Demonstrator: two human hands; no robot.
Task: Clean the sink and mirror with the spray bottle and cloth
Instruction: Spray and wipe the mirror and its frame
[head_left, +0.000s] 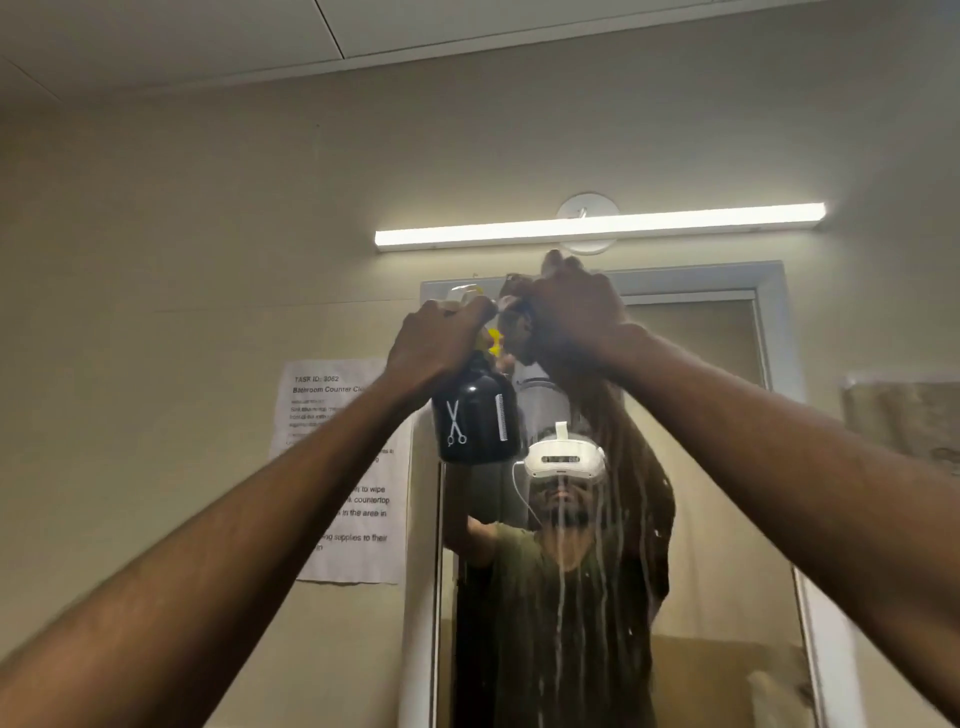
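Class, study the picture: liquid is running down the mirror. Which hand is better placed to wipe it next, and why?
The right hand. It is up against the top of the mirror, above the streaks, seemingly clutching the cloth. The left hand is occupied, its grip around the spray bottle.

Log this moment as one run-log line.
left hand grips spray bottle | right hand presses cloth on wet mirror

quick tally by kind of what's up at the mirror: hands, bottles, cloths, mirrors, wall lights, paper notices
hands: 2, left hand, right hand
spray bottle: 1
cloth: 1, partly hidden
mirror: 1
wall light: 1
paper notice: 1
total: 7
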